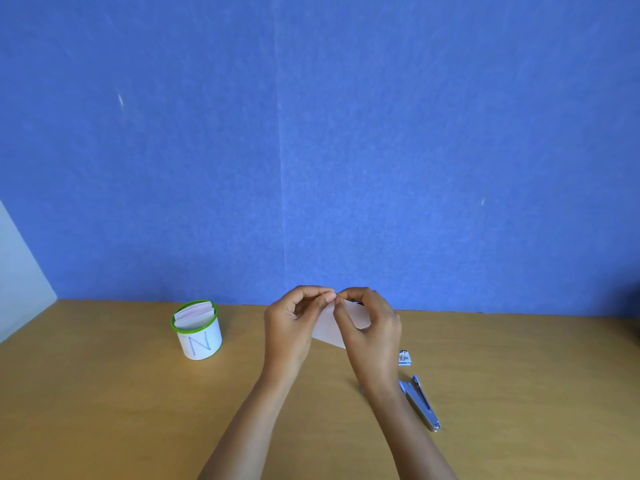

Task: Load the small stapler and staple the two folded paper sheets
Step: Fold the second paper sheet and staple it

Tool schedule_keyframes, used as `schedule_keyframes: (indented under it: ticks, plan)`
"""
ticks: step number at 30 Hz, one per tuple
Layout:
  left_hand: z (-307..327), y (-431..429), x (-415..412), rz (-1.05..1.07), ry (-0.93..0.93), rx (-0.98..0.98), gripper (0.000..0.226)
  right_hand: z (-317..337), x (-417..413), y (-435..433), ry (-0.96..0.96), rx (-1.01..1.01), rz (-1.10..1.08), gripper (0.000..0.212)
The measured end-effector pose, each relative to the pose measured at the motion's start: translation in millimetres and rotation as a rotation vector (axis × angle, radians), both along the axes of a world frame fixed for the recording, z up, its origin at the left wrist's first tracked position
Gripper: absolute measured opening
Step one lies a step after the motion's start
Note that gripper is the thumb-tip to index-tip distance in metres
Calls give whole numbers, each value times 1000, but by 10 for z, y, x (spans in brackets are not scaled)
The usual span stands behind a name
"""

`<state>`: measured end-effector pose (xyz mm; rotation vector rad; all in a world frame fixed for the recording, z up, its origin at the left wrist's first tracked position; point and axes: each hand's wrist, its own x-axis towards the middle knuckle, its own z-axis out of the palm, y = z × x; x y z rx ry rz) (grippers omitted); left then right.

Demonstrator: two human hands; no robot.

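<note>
I see left hand (294, 318) and right hand (374, 323) fingers (325, 298) both pinching the top corner of the folded paper (329, 332) above the table (138, 410), small stapler (420, 403) lying at its 5 o'clock; the paper looks light and floppy, so I'd hold near the stapling corner.

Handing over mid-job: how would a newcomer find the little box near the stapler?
On the wooden table, look just right of the right hand holding the folded paper, by its wrist. The small box lies there, just beyond the metal stapler. It is blue and white, squarish, and far smaller than the long stapler or the green-rimmed cup at left.
</note>
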<state>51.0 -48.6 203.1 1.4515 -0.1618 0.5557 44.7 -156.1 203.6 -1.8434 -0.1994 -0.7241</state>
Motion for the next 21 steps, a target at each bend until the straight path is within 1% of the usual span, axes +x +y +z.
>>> schedule_keyframes:
  ticks: [5,7,9,11,13,15,16,18,19,21]
  plan:
    - [21,-26,-23,107,-32,-6,24,28,2,25,41,67,-8,11]
    - [45,-19,-27,146,-33,-16,24,-5,18,-6,44,113,-26,13]
    - [64,11,-20,177,-42,-53,23,-63,41,-54,60,173,-47,9]
    - [89,52,-4,206,-51,-71,21,-133,68,-116,103,207,-70,4]
    - [112,105,6,237,-48,-96,20,-215,89,-207,168,233,-107,11]
    - [142,197,28,273,-46,-121,18,-278,101,-312,245,320,-164,14]
    - [159,247,42,281,-47,-94,18,-288,102,-361,261,354,-185,15]
    - [183,306,66,253,-37,32,22,-251,96,-402,224,356,-150,14]
    - [189,307,78,229,-24,111,25,-205,89,-388,193,327,-103,12]
    - [187,260,86,192,-1,258,27,-92,73,-314,129,203,5,10]
